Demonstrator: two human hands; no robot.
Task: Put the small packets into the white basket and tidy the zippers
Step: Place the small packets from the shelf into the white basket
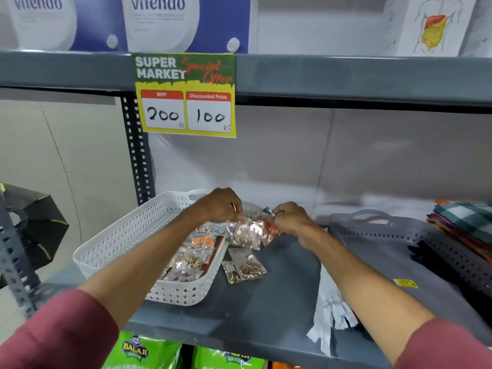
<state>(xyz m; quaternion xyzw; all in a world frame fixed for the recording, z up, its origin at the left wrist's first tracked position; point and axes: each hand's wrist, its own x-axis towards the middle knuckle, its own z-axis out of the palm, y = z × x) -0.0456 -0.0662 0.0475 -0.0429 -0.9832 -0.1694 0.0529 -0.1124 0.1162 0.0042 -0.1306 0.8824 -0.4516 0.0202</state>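
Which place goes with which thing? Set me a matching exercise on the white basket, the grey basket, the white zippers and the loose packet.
Things:
1. white basket
2. grey basket
3. white zippers
4. loose packet

Places:
A. hanging over the shelf's front edge
B. flat on the shelf just right of the white basket
C. left part of the shelf, with packets inside
D. right part of the shelf

Pairs: 1-C, 2-D, 3-A, 4-B

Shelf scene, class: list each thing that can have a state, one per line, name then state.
White basket: upright, partly filled with packets.
Held packets: gripped by both hands, above the shelf.
Loose packet: flat on the shelf, outside the basket.
White zippers: lying loose, overhanging the shelf edge.
Grey basket: upright.
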